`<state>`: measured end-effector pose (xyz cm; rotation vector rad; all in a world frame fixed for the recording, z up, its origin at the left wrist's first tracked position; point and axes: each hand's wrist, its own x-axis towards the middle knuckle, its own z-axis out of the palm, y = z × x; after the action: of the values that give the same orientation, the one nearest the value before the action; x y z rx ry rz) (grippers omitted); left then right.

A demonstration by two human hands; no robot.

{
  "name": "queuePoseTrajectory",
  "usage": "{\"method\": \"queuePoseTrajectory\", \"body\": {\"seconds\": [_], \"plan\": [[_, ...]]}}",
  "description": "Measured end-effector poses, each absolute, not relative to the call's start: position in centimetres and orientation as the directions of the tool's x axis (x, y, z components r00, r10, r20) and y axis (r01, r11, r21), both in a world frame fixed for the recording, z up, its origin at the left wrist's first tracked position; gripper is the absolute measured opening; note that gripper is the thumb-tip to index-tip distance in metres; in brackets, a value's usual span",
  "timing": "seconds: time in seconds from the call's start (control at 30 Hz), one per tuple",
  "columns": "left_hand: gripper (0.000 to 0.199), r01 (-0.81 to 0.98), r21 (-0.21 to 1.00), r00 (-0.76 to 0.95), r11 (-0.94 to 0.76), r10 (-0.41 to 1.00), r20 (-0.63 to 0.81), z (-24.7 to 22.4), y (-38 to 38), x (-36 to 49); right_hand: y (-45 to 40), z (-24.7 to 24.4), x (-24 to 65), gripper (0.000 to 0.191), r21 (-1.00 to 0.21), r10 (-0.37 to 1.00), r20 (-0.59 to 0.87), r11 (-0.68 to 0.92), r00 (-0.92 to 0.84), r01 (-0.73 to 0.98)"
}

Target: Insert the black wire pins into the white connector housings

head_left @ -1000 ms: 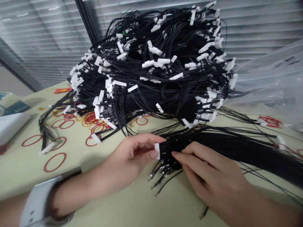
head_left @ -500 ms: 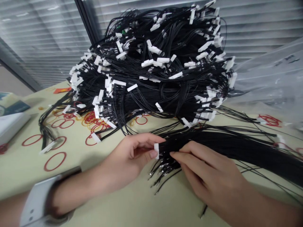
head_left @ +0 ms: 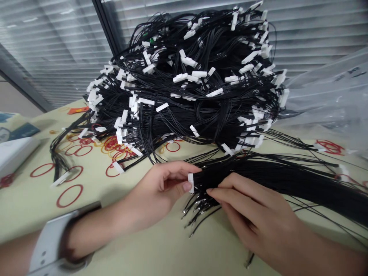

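Between thumb and fingers, my left hand (head_left: 163,188) pinches a small white connector housing (head_left: 191,183). Just to its right, my right hand (head_left: 253,207) has thumb and forefinger closed in a pinch beside the housing, apparently on a thin black wire whose end I cannot make out. Under and behind both hands lies a thick bundle of black wires (head_left: 281,176), running off to the right. Loose wire ends with shiny metal terminals (head_left: 198,207) fan out below the housing.
A tall heap of black wire harnesses (head_left: 178,119) with white connectors stands behind the hands. Red rubber bands (head_left: 69,196) and yellow ones are scattered at left. A white box (head_left: 17,157) sits at the left edge, a clear plastic bag (head_left: 330,96) at the right. Window blinds stand behind.
The whole view has shifted slightly, with the scene a little further right. Both hands keep nearly the same pose at the connector housing.
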<state>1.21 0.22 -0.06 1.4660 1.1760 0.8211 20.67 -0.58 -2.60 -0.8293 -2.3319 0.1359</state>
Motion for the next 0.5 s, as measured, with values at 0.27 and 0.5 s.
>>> {"method": "queuePoseTrajectory", "body": {"seconds": [0.27, 0.5], "plan": [[0.017, 0.243, 0.97, 0.302, 0.025, 0.948, -0.1, -0.04, 0.16, 1.18, -0.38, -2.75, 20.59, 0.021, -0.384, 0.629, 0.525, 0.776, -0.573, 0.501], [0.021, 0.261, 0.963, 0.342, 0.064, 0.927, -0.154, 0.21, -0.31, 1.22, -0.38, -2.97, 20.52, 0.024, -0.421, 0.632, 0.515, 0.775, -0.579, 0.472]]}}
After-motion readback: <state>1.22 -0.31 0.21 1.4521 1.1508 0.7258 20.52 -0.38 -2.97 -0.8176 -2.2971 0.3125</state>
